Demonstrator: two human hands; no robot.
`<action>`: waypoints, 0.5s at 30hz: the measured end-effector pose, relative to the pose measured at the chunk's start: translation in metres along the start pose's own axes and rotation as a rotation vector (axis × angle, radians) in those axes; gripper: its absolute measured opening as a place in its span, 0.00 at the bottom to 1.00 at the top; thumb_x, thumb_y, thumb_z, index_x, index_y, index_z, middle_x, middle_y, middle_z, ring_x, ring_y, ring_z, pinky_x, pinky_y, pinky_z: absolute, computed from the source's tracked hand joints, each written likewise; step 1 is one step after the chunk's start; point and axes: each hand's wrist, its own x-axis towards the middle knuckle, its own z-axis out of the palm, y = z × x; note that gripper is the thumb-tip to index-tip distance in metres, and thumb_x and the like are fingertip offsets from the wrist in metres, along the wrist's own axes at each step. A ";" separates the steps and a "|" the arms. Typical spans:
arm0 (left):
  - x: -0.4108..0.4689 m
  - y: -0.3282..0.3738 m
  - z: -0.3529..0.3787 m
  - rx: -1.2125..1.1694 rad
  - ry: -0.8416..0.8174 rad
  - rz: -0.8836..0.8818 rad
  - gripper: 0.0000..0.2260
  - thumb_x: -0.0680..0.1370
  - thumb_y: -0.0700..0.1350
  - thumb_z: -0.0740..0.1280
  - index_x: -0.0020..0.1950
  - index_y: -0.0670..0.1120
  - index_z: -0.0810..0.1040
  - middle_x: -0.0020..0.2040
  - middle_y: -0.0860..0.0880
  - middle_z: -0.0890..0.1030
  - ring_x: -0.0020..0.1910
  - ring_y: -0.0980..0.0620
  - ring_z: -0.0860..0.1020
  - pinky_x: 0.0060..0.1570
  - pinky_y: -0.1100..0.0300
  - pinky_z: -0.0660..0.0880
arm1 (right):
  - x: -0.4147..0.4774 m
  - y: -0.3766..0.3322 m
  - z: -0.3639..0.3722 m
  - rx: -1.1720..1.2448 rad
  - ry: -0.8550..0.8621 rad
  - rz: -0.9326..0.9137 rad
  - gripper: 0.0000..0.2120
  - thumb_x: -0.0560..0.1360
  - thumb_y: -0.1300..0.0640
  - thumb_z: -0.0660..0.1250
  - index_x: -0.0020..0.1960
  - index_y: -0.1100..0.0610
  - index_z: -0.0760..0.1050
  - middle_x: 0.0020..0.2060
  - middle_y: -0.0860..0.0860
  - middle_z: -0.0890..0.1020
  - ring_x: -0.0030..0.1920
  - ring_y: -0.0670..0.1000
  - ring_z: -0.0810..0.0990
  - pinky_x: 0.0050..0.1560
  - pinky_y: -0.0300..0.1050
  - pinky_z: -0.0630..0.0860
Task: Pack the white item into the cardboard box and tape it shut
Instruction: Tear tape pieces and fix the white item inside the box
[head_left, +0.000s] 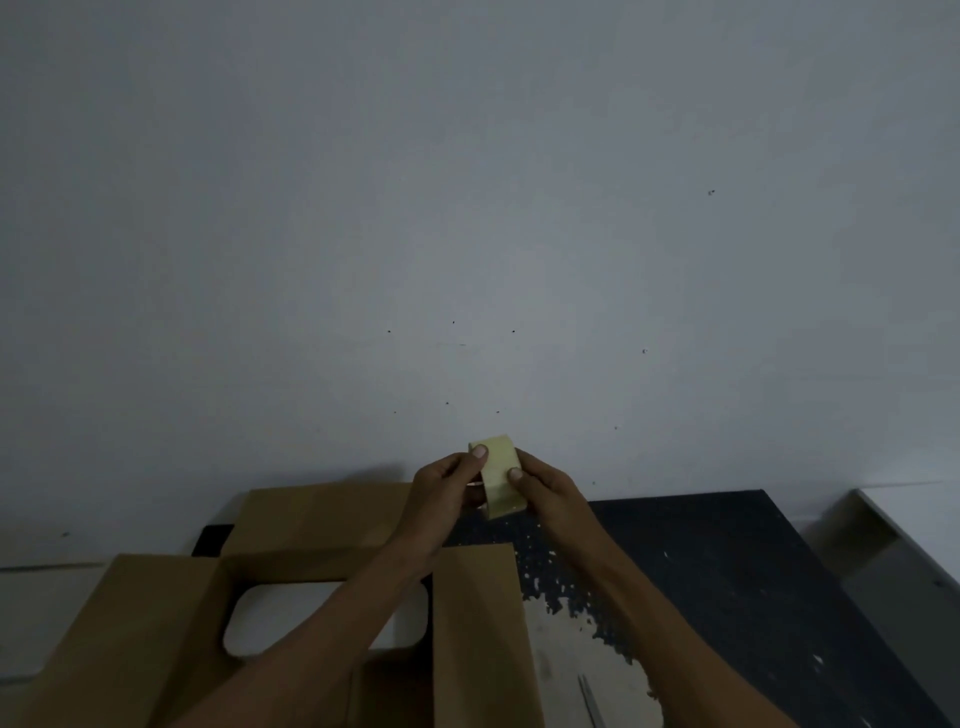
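Observation:
A pale yellow roll of tape (500, 475) is raised in front of the wall, above the table. My left hand (445, 491) grips its left side, thumb on the upper edge. My right hand (545, 486) grips its right side, thumb pressed on the outer face. Below, the cardboard box (171, 623) lies with its flaps spread open. The white item (283, 616), flat with rounded corners, lies inside the box and is partly hidden by my left forearm.
The box rests on a dark table (727, 587) with worn pale patches. Scissors (592, 704) lie at the bottom edge, right of the box's right flap (480, 623). A grey wall fills the upper view. A pale ledge (904, 525) stands at the far right.

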 end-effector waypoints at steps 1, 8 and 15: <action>0.000 0.000 0.001 0.003 -0.001 0.005 0.13 0.79 0.54 0.66 0.56 0.48 0.83 0.50 0.47 0.86 0.49 0.46 0.85 0.54 0.45 0.80 | 0.001 -0.001 0.000 0.035 0.025 0.030 0.18 0.80 0.53 0.59 0.68 0.50 0.74 0.61 0.48 0.80 0.62 0.50 0.77 0.67 0.53 0.72; -0.003 0.000 0.007 0.044 -0.012 0.082 0.12 0.79 0.53 0.66 0.54 0.46 0.83 0.50 0.47 0.85 0.49 0.46 0.84 0.52 0.45 0.81 | 0.000 -0.016 0.005 0.188 0.139 0.092 0.15 0.80 0.61 0.53 0.48 0.54 0.79 0.47 0.53 0.80 0.49 0.51 0.76 0.52 0.49 0.74; -0.004 0.001 0.009 0.048 0.012 0.110 0.09 0.79 0.52 0.66 0.53 0.49 0.83 0.49 0.49 0.85 0.48 0.49 0.84 0.52 0.48 0.82 | 0.003 -0.012 0.008 0.318 0.130 0.082 0.14 0.80 0.60 0.53 0.54 0.61 0.77 0.54 0.62 0.77 0.53 0.55 0.76 0.44 0.50 0.82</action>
